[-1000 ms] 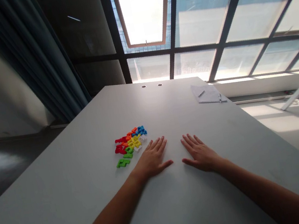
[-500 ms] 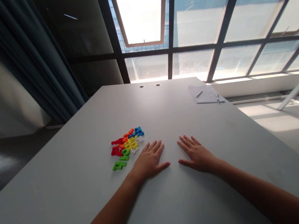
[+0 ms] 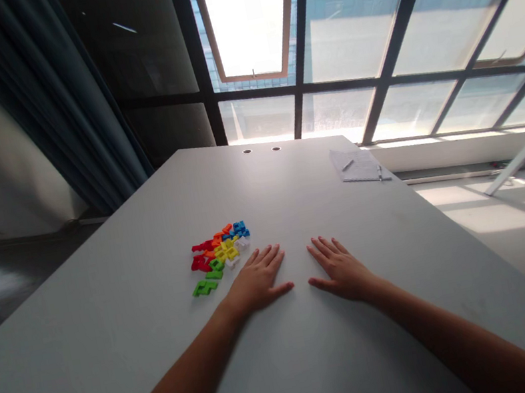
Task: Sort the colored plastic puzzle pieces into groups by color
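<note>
Both my hands lie flat, palms down, on the grey table (image 3: 118, 357). My left hand (image 3: 256, 281) has its fingers stretched out and holds nothing. Just left of it lies a small heap of coloured plastic puzzle pieces (image 3: 219, 251) in red, orange, yellow, blue, green and white. One green piece (image 3: 204, 288) lies apart at the near left of the heap. My right hand (image 3: 338, 268) rests a hand's width to the right, fingers spread and empty.
A sheet of paper with a pen (image 3: 359, 166) lies at the table's far right corner. Two small round holes (image 3: 261, 150) sit near the far edge. Large windows stand behind the table and a dark curtain (image 3: 48, 105) hangs at the left.
The hands have not moved on the table. The camera has shifted slightly, so the whole scene sits a little to the left.
</note>
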Motion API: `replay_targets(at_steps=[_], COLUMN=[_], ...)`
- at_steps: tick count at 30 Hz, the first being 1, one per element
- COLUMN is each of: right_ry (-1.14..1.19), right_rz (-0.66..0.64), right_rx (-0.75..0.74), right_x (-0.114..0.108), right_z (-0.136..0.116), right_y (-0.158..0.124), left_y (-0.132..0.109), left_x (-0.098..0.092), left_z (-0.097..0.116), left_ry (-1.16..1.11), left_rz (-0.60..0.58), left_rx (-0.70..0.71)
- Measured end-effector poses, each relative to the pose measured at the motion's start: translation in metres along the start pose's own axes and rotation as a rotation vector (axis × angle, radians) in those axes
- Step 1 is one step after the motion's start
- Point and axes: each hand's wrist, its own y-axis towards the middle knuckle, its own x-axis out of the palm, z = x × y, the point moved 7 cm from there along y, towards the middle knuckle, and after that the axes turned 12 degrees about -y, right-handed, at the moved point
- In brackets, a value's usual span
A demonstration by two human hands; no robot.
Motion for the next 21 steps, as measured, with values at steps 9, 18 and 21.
replay_targets(at_steps=[9, 18, 21], right_ry=[0.024, 0.179, 0.156], right_rz=[0.027, 0.301, 0.283], right_rx=[-0.006, 0.100, 0.082], right_x=[0.000, -0.007, -0.006], right_z=[-0.001, 0.015, 0.010], right_y=[0.000, -0.005, -0.005], left_y=[0.000, -0.012, -0.027], left_x=[0.002, -0.055, -0.069], left_z=[-0.001, -0.025, -0.053], left_ry=[-0.005, 0.224, 0.310], left_rz=[-0.027, 0.305, 0.351], left_rx=[-0.013, -0.189, -0.365])
